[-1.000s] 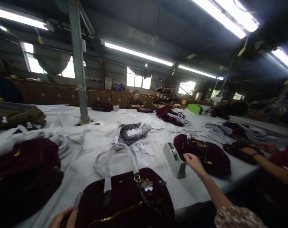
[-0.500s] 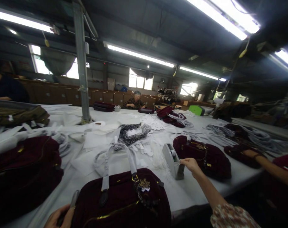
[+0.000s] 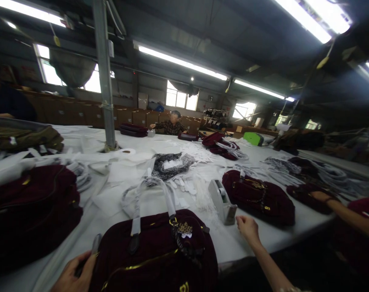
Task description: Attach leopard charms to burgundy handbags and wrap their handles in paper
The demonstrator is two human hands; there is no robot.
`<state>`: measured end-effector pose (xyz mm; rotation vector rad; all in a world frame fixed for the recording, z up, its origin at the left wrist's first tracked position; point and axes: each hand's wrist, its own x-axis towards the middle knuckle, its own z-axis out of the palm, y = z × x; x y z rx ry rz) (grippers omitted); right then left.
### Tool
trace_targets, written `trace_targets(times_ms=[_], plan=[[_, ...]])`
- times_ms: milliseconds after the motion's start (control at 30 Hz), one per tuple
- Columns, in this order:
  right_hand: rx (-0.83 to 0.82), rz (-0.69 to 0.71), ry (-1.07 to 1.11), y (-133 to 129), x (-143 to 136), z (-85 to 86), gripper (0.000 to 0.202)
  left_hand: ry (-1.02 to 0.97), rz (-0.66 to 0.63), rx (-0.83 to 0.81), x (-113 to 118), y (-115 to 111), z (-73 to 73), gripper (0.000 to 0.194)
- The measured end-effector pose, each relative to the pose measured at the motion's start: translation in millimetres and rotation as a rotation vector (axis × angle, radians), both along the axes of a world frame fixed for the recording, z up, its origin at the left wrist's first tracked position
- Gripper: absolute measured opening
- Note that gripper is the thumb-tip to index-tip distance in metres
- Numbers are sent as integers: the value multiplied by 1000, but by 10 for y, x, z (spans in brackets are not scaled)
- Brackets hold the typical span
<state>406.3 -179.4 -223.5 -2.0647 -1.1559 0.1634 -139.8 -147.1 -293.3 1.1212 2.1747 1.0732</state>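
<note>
In front of me stands a dark maroon handbag (image 3: 154, 247), its two handles (image 3: 169, 198) wrapped in white. A leopard-patterned charm and a dark braided strap hang at its front. My left hand (image 3: 76, 269) is closed at the bag's left side on a silvery-bladed tool (image 3: 96, 243) with a dark grip. My right hand (image 3: 248, 229) is closed in a pinch just right of a grey tape dispenser (image 3: 223, 202), apart from it. Whatever its fingertips hold is too small to make out.
More maroon bags lie at left (image 3: 35, 215) and right (image 3: 260, 198). A co-worker's hand (image 3: 321, 196) rests on another bag at far right. White paper scraps, patterned cloth (image 3: 172, 164) and a metal post (image 3: 104, 81) are on the table. Another person (image 3: 172, 125) sits opposite.
My right hand has drawn away from the tape dispenser, slightly right and toward me. My left hand stays beside the bag. The person opposite has moved an arm out sideways.
</note>
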Motion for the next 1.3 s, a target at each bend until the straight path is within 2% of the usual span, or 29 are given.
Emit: trace_targets(times_ms=[33, 100, 200, 267, 400, 467, 567, 667, 767, 900, 1200, 1300], plan=[[-14, -3, -13, -54, 6, -8, 36, -37, -9, -13, 29, -27, 53, 35], [-43, 0, -7, -144, -38, 1, 36, -57, -20, 68, 110, -97, 147, 37], [-77, 64, 33, -113, -365, 104, 37, -66, -56, 260, 237, -180, 238, 36], [-65, 247, 54, -8, -822, 245, 39, -52, -87, 329, 284, -197, 254, 33], [-46, 869, 121, 107, -2095, 620, 30, -2, -57, 364, 305, -224, 252, 26], [-23, 1096, 132, 120, -2704, 742, 27, 7, -49, 390, 315, -246, 261, 22], [-14, 1328, 164, 195, -3395, 738, 21, 7, -46, 425, 328, -272, 281, 19], [-54, 1423, 191, 352, -3814, 573, 21, 1, -50, 441, 325, -292, 298, 17], [-72, 1419, 121, 516, -4037, 380, 20, -4, -55, 448, 317, -307, 311, 16], [-76, 1337, 33, 655, -4139, 211, 23, -9, -43, 451, 324, -310, 318, 18], [-158, 1181, 62, 768, -4153, 106, 20, -30, -35, 444, 328, -327, 353, 18], [-181, 1181, 89, 775, -4171, 67, 20, -37, -31, 449, 325, -322, 366, 17]])
